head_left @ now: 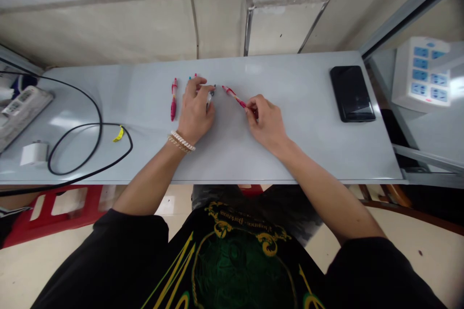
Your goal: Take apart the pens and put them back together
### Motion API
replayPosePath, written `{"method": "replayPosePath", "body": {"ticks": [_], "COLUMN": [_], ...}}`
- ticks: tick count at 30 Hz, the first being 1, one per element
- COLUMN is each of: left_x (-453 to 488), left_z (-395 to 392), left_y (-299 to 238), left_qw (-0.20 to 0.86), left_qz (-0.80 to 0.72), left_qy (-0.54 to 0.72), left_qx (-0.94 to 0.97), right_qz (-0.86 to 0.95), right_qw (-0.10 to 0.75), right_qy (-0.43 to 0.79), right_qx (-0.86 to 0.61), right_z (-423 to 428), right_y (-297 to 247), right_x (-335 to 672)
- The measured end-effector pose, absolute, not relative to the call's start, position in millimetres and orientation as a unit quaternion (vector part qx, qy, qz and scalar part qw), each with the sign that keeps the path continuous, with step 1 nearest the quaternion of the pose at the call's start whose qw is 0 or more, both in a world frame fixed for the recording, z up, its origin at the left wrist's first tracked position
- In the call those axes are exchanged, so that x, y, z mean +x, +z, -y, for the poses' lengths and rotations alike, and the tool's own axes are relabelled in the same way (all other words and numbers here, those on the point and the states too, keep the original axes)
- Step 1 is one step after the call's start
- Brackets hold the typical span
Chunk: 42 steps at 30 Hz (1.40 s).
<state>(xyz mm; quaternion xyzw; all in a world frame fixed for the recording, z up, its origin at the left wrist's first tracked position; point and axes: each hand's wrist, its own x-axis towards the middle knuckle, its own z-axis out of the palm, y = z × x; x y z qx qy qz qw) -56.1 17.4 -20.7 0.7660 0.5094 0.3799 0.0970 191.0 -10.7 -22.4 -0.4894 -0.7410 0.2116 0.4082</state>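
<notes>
Right hand (265, 120) pinches the near end of a slim red-and-pink plastic pen (234, 97) between thumb and fingertips, the pen angled toward the left hand (195, 113). We observe the left hand curled closed around a clear-barrelled pen (209, 98), while a second red-and-pink pen (174, 99) lies just beside it on the pale grey table (290, 154).

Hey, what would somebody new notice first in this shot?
The bare hands stand out first, at the middle of the pale grey tabletop: the left hand holds a metal-tipped pen, and the right hand holds a pink-and-red pen. A black phone lies at the table's right end, and a black cable loops across its left end.
</notes>
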Motion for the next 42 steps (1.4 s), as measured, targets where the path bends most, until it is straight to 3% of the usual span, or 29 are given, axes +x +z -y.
{"method": "replayPosePath", "body": {"ticks": [7,20,22,24,26,29,37,42], "left_x": [-56,-50,-44,-38,-33,-29,-25,-20], "left_z": [-16,-17,-15,-14,-12,-9,-3,-4], "left_y": [-18,-18,-14,-8,-1,9,11,2], "left_qw": [0.073,0.116,0.177,0.307,0.439,0.535,0.568,0.508], "left_qz": [-0.519,-0.524,-0.518,-0.495,-0.462,-0.413,-0.350,-0.430], "left_qy": [0.341,0.423,0.488,0.540,0.557,0.565,0.590,0.612], "left_qx": [0.781,0.730,0.680,0.607,0.533,0.473,0.454,0.427], "right_qz": [0.738,0.717,0.708,0.697,0.688,0.687,0.695,0.712], "right_qw": [0.420,0.470,0.481,0.484,0.482,0.469,0.416,0.473], "right_qy": [0.213,0.237,0.262,0.298,0.336,0.370,0.445,0.353], "right_qx": [-0.483,-0.457,-0.446,-0.437,-0.426,-0.414,-0.382,-0.380], "right_z": [12,12,12,12,12,13,13,13], "right_y": [-19,-16,-16,-15,-14,-10,-1,-7], "right_x": [191,189,188,188,188,189,192,187]}}
